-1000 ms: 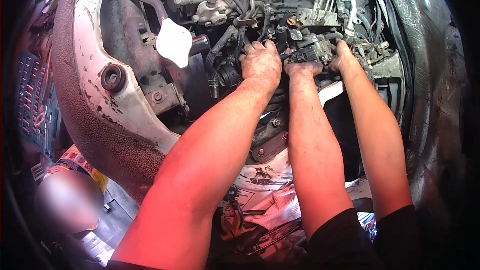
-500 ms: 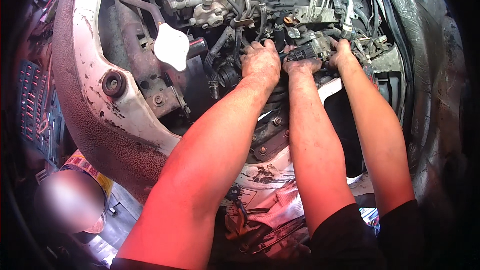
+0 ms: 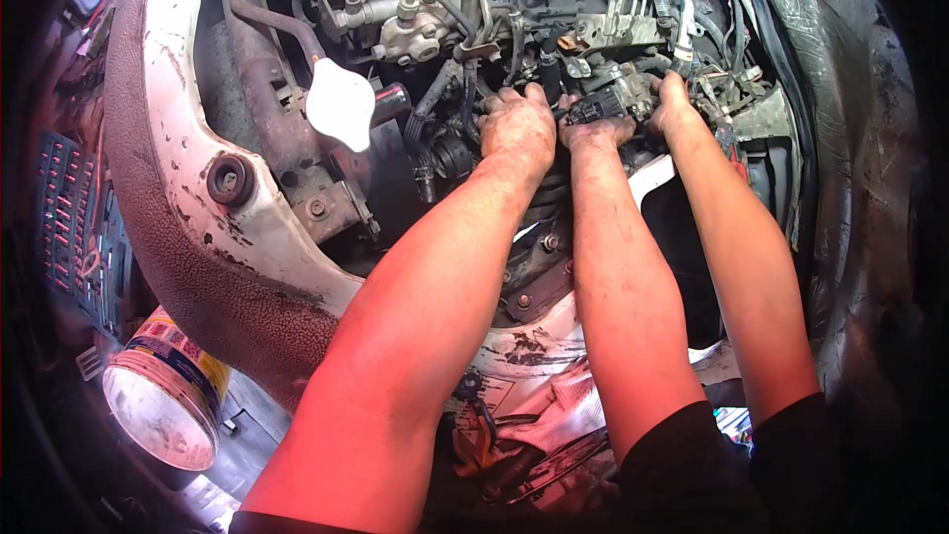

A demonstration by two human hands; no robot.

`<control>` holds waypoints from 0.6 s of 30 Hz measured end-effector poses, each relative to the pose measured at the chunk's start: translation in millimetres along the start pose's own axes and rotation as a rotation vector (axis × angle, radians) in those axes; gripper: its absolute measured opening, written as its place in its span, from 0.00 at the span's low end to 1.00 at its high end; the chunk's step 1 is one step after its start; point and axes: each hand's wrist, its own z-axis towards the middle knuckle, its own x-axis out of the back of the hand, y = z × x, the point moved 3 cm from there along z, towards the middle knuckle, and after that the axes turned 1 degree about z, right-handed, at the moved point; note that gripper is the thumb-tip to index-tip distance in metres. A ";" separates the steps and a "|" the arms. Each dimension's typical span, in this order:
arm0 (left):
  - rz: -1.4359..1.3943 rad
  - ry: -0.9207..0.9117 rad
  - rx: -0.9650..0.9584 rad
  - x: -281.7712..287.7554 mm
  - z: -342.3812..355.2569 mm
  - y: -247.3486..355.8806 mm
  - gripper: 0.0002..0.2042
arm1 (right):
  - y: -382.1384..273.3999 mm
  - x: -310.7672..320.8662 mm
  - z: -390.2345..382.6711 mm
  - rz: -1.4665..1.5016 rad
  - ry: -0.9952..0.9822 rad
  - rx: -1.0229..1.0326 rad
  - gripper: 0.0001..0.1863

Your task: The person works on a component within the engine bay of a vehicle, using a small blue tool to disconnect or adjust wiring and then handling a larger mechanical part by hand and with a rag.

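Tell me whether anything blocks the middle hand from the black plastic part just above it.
Nothing visible does: the middle hand is right at the near edge of the black plastic part. The leftmost hand is off to its left and the rightmost hand to its right, neither between them. The part's underside is hidden.

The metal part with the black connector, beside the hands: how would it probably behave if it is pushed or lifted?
The metal part looks solid, so it is probably stiff and rather heavy for its size. The black connector looks like plastic, so perhaps more fragile. Engine parts crowd around it, so rolling seems unlikely.
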 end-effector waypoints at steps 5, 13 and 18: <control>-0.051 -0.194 -0.017 14.5 5.8 3.1 0.13 | -3.2 -2.1 1.2 0.031 -0.060 0.032 0.36; -0.104 -0.317 -0.080 1.1 9.5 7.0 0.15 | -95.4 -41.0 -36.3 -0.972 -0.198 0.145 0.18; -0.056 -0.109 -0.021 -2.4 8.2 5.7 0.14 | -126.6 -12.2 -85.6 -0.760 -0.066 0.099 0.22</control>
